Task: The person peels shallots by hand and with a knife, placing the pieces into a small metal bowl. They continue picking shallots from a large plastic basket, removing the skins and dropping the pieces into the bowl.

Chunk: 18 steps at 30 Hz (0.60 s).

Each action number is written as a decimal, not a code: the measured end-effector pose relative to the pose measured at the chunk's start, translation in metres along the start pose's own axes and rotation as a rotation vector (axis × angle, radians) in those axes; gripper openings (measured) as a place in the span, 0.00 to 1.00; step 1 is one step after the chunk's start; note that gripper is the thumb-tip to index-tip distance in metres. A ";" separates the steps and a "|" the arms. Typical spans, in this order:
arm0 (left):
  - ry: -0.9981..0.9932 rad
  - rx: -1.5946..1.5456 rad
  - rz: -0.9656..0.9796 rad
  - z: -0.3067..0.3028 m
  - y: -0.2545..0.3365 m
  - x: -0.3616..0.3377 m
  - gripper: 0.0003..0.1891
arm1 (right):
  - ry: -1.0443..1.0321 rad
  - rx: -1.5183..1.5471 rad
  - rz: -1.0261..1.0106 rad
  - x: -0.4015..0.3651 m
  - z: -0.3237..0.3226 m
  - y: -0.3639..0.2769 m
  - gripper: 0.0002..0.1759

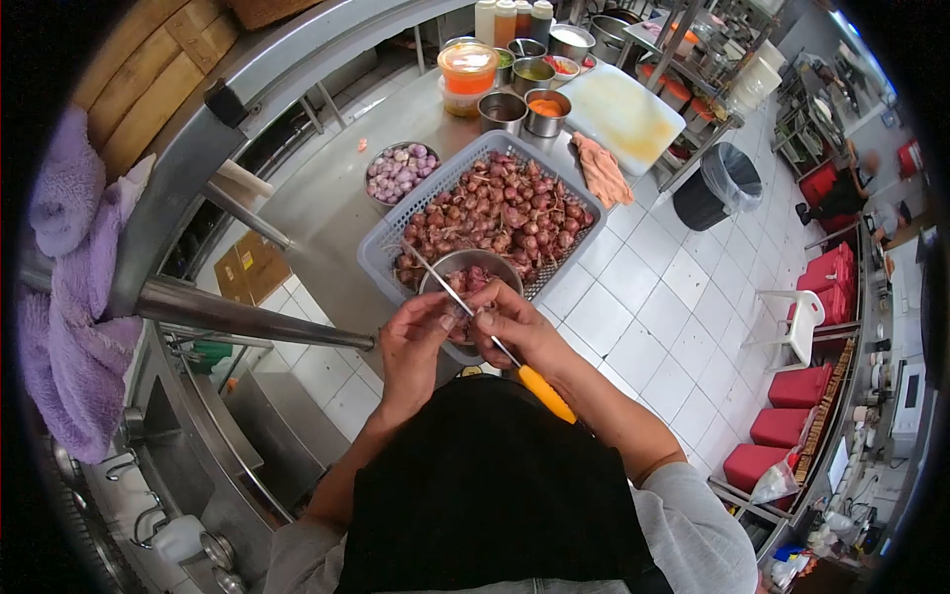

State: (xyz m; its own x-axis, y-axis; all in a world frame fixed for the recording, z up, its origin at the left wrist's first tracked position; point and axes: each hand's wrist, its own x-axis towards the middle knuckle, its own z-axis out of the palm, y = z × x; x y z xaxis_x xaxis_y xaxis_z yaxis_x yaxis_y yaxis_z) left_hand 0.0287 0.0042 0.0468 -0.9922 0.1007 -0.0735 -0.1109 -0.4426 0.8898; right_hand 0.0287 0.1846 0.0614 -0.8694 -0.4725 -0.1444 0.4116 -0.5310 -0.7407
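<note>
My right hand point(520, 327) is closed around a knife point(546, 394) with a yellow handle, its thin blade slanting up and to the left past my fingers. Close to the blade, my left hand point(414, 342) is pinched shut; whatever sits between its fingertips is too small and covered to make out. Both hands are over the near rim of a metal bowl point(500, 265) with reddish skins in it. That bowl stands at the near corner of a grey plastic basket point(381, 241) full of unpeeled shallots point(505, 213). Peeled shallots point(401, 173) fill a smaller metal bowl beside the basket.
On the steel table point(332, 213) are an orange-lidded tub point(467, 71), several metal pots, an orange cloth point(599, 168) and a white cutting board point(618, 114). A metal rail point(257, 312) runs to my left. A black bin point(714, 188) stands on the tiled floor.
</note>
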 end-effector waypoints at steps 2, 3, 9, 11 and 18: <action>-0.008 -0.052 -0.025 -0.009 -0.007 0.002 0.15 | -0.024 0.127 0.119 -0.001 -0.003 -0.001 0.12; -0.046 -0.120 -0.058 -0.011 -0.008 0.003 0.14 | -0.037 0.150 0.139 0.000 -0.005 0.001 0.12; -0.062 -0.072 -0.110 -0.013 -0.011 0.006 0.13 | -0.021 0.152 0.167 0.001 -0.012 0.005 0.11; -0.078 -0.034 -0.104 -0.017 -0.014 0.007 0.13 | -0.038 0.212 0.213 0.000 -0.012 0.004 0.10; -0.118 -0.153 -0.129 -0.031 -0.018 0.010 0.12 | -0.033 0.251 0.154 0.006 -0.032 0.009 0.11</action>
State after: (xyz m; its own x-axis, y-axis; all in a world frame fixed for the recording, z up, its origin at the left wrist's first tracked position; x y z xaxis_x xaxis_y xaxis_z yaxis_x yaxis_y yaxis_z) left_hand 0.0188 -0.0141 0.0160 -0.9568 0.2645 -0.1207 -0.2523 -0.5488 0.7970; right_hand 0.0187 0.1996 0.0329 -0.7840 -0.5812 -0.2178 0.5960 -0.6069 -0.5257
